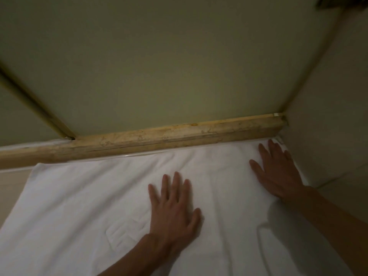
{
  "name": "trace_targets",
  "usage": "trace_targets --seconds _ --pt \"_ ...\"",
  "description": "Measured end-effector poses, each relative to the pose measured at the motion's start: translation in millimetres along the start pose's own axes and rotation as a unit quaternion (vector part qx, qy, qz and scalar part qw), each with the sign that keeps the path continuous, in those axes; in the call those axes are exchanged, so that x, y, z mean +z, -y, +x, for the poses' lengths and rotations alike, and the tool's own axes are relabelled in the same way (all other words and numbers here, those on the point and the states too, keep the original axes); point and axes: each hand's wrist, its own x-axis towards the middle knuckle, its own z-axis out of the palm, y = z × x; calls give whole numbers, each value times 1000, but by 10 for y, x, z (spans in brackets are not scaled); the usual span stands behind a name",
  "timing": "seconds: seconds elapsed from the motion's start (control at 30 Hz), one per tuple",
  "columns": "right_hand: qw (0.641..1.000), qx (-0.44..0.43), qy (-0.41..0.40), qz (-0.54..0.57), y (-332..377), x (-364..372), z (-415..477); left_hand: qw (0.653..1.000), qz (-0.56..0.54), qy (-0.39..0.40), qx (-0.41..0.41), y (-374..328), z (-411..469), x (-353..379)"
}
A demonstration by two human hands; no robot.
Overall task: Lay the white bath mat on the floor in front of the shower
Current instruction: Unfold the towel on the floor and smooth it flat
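Observation:
The white bath mat (83, 198) lies spread flat on the floor, its far edge along the worn beige stone curb (179, 134) of the shower. My left hand (173, 208) rests palm down on the middle of the mat, fingers spread. My right hand (276, 172) presses flat on the mat's far right part, close to the right wall. A faint embossed pattern shows in the mat left of my left wrist. Neither hand holds anything.
Beyond the curb is the shower floor (159, 66), dim and greenish. A brass-coloured door frame strip (35, 104) runs diagonally at the left. A pale wall (334, 116) stands at the right. Bare beige floor (12, 188) shows left of the mat.

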Motion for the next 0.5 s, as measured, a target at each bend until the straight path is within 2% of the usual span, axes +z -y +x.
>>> trace_targets --seconds 0.1,0.23,0.37,0.5 --pt "1000 1 14 -8 -46 -50 -58 994 -26 -8 102 -369 328 -52" --pt "999 -14 35 -30 -134 -102 -101 982 -25 9 186 -965 822 -10" --pt "997 -22 59 -43 -180 -80 -127 975 -13 23 219 -1359 1203 47" --pt "997 -37 53 -37 -168 -44 -130 974 1 34 223 -1415 1401 49"
